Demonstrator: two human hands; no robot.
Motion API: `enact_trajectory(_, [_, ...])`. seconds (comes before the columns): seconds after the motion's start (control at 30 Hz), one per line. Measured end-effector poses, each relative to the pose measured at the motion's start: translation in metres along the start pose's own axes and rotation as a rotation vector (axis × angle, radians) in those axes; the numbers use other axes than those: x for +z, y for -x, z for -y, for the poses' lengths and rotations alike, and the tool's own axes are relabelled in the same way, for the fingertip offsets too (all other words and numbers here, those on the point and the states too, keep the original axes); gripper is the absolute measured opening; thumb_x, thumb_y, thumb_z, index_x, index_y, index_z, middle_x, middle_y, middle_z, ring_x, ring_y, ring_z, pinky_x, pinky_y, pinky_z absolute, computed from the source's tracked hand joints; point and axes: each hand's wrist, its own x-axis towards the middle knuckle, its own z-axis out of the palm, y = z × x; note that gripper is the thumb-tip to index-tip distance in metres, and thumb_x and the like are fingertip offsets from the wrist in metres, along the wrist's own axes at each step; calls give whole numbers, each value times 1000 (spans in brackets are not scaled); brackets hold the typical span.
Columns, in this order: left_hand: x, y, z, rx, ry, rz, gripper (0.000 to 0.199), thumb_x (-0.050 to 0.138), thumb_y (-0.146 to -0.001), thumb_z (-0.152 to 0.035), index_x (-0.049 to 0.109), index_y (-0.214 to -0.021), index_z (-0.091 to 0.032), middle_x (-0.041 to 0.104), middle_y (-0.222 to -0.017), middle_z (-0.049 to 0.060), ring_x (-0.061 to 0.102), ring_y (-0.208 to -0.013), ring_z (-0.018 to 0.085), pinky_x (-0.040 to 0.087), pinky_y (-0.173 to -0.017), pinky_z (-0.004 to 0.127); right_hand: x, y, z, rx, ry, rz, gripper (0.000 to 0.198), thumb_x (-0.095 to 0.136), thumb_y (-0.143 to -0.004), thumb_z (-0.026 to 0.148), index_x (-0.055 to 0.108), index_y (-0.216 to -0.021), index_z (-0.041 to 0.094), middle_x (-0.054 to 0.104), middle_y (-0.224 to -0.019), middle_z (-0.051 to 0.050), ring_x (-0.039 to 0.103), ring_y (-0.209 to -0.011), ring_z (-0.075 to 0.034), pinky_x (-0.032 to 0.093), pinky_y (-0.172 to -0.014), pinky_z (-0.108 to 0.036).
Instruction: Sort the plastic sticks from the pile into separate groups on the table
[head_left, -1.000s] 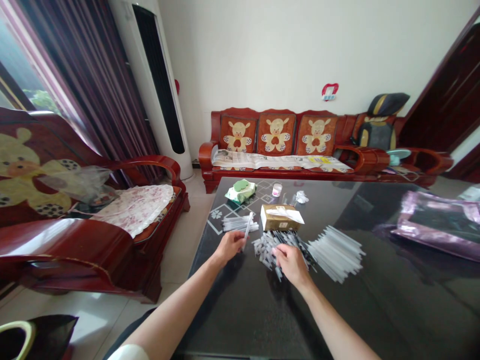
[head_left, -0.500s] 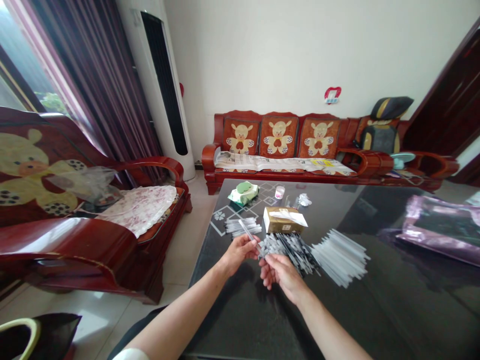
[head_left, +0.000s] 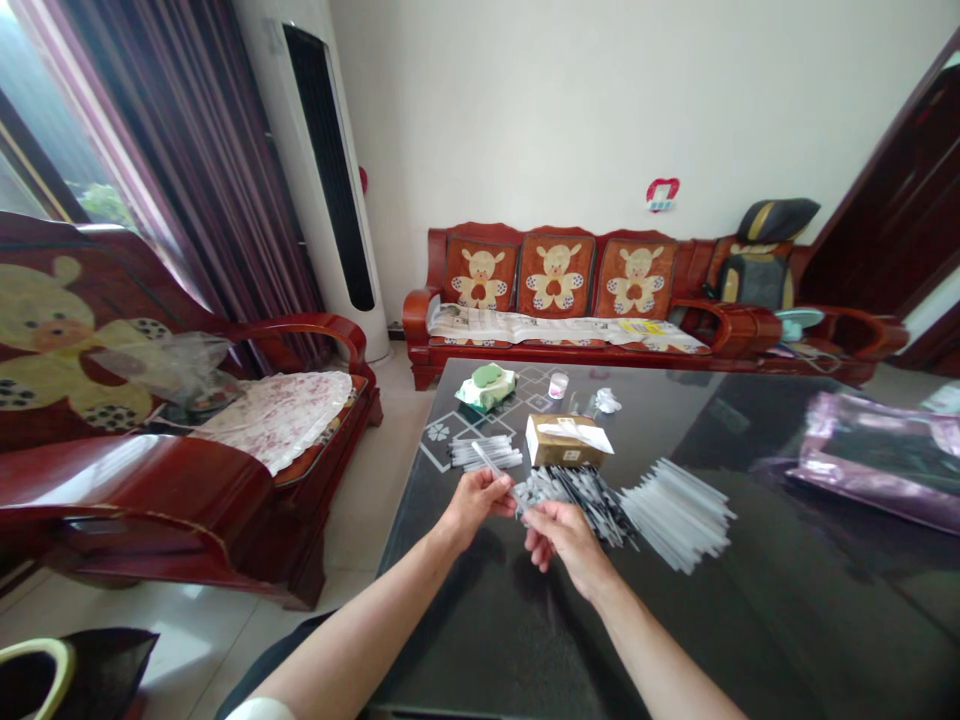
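Note:
My left hand [head_left: 480, 502] is closed in a pinch on a slim translucent tube [head_left: 486, 457], pen-like, that slants up and left from the fingers. Close by on the right, my right hand [head_left: 559, 533] has its thumb and fingers pinched together near the tube's lower end. Whatever is between those fingertips is too small to make out. Just beyond the hands lies a heap of thin black and grey sticks [head_left: 589, 505], resembling pen refills. To its right is a pile of clear tubes [head_left: 679, 512]. Behind the left hand rests a smaller bundle of tubes with dark ends [head_left: 491, 452].
On the dark glossy table [head_left: 757, 610] are a tissue box [head_left: 566, 442], a green wipes pack [head_left: 486, 387], a small white cup [head_left: 558, 385] and crumpled white paper [head_left: 606, 401]. A shiny purple bag [head_left: 877, 470] lies at the right. Wooden sofas [head_left: 300, 505] stand left and behind.
Both hands stay close together with the tube in the left. The right hand has shifted very slightly; the view has moved a little. The piles look the same.

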Motion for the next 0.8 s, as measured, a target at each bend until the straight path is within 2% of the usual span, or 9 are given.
enact_trajectory(0.1, [0, 0, -2, 17, 22, -4, 41, 75, -68, -48, 64, -81, -11, 66, -67, 6, 61, -60, 14, 52, -62, 29, 2, 1, 0, 49, -63, 43, 44, 51, -84, 55, 60, -84, 12, 63, -53, -2, 56, -38, -11, 39, -33, -19])
enact_trajectory(0.17, [-1, 0, -2, 19, 24, -1, 40, 76, -68, -47, 64, -80, -11, 66, -67, 6, 61, -60, 15, 52, -62, 29, 2, 0, 0, 30, -76, 50, 40, 56, -82, 52, 60, -82, 12, 62, -53, -1, 55, -38, -10, 39, -33, -18])
enact_trajectory(0.3, [-3, -2, -1, 18, 22, 4, 38, 75, -69, -46, 64, -81, -11, 66, -68, 6, 61, -62, 15, 52, -63, 29, 2, -3, 0, 2, -77, -22, 33, 71, -73, 43, 59, -79, 13, 65, -57, -1, 57, -42, -10, 42, -37, -18])
enact_trajectory(0.47, [-3, -3, 0, 29, 25, 6, 39, 75, -70, -45, 64, -83, -11, 65, -69, 6, 62, -63, 15, 53, -63, 29, 3, -4, -1, 61, -125, 20, 41, 58, -81, 53, 60, -81, 12, 64, -56, -3, 57, -40, -11, 41, -34, -19])
enact_trajectory(0.6, [-3, -2, 1, 20, 17, 6, 38, 74, -70, -45, 64, -83, -11, 66, -70, 6, 62, -64, 16, 53, -63, 29, 2, -3, -2, 28, -116, -29, 33, 71, -72, 43, 60, -79, 13, 65, -59, -1, 58, -43, -9, 42, -37, -17])
enact_trajectory(0.8, [-4, -3, 3, 10, 6, 9, 37, 74, -71, -45, 64, -84, -12, 65, -69, 5, 62, -63, 15, 53, -63, 29, 1, -5, -5, 76, -155, 6, 41, 62, -78, 53, 61, -79, 12, 63, -54, -1, 55, -38, -10, 39, -32, -18])
